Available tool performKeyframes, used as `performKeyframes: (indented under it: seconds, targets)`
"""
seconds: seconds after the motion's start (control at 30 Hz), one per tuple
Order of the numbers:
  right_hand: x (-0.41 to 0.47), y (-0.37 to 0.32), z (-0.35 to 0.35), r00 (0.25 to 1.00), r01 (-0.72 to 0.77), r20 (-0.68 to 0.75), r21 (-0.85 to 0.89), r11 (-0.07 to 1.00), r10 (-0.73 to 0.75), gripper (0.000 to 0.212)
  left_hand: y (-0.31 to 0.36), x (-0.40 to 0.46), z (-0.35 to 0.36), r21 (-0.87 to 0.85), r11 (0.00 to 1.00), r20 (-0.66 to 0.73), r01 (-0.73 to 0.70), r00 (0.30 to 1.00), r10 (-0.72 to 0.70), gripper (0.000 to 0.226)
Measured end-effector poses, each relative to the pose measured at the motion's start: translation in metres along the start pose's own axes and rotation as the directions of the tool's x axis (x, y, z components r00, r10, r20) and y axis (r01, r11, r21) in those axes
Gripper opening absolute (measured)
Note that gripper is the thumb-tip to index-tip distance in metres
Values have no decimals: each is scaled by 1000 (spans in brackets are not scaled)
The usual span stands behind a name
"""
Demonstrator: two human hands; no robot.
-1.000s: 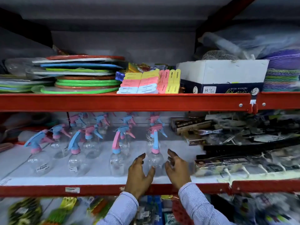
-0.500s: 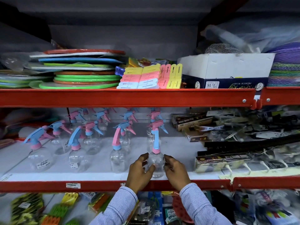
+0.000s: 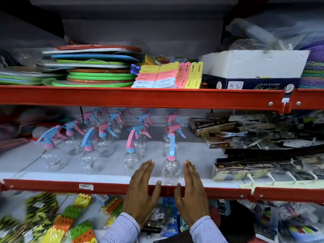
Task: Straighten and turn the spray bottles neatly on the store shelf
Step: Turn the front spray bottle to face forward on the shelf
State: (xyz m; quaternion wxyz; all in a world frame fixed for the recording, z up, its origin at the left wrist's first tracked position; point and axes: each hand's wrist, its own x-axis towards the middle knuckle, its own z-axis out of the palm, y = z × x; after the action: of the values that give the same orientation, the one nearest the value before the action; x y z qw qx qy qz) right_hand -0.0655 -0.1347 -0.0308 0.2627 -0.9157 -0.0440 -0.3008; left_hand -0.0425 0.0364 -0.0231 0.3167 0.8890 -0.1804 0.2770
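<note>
- Both hands have been drawn back from the front spray bottle point(image 3: 171, 165), which half a second ago was clasped between them.
- Left hand point(image 3: 142, 188) and right hand point(image 3: 191, 188) are now held flat, fingers straight and together, flanking the bottle without touching it.
- That bottle is stood upright at the shelf point(image 3: 112, 187) front edge, probably released once squared.
- Other bottles point(image 3: 89, 155) are seen in rows to its left, nozzles pointing unevenly.

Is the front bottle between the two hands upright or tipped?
Upright: the spray bottle stands on its base, pink-and-blue trigger head directly above.
</note>
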Motion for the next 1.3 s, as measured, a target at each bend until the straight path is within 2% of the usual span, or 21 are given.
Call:
performKeyframes:
  seconds: [0.07,0.2,0.33,0.43,0.57,0.73,0.83,0.9,1.07,1.2,1.3]
  targets:
    - [-10,-4,3,994,104,-33,-75,992,-106,66,-8,-11,-7,140,990,-23,-35,999,38,66]
    - [-18,-20,12,948,317,1,-75,945,-318,68,-17,-25,-27,308,951,-4,-4,1000,6,73]
    - [-8,-49,29,914,401,89,-69,913,-395,70,-38,-33,-45,386,922,12,37,999,-45,78]
    - [7,-68,44,927,363,123,-69,929,-353,70,-57,-30,-55,382,922,27,66,996,-82,77]
    - [23,-83,66,960,253,136,-32,967,-247,71,-83,-21,-61,296,955,81,34,995,-60,77]
    - [44,-99,92,981,15,191,100,995,-34,69,-110,1,-60,42,998,183,50,981,-57,77]
    - [60,-98,98,953,-174,271,134,976,132,68,-115,16,-60,-61,993,239,104,967,-87,76]
    - [68,-98,99,936,-240,296,146,960,189,67,-115,27,-61,-133,978,280,163,952,-120,74]
    - [75,-100,99,931,-237,325,201,950,164,62,-106,50,-66,-299,922,344,246,929,-136,57]
    - [74,-99,96,933,-230,331,237,944,144,59,-103,49,-67,-331,907,339,260,930,-143,47]
    - [68,-99,95,931,-248,333,283,927,148,57,-108,42,-66,-303,915,343,265,927,-154,57]
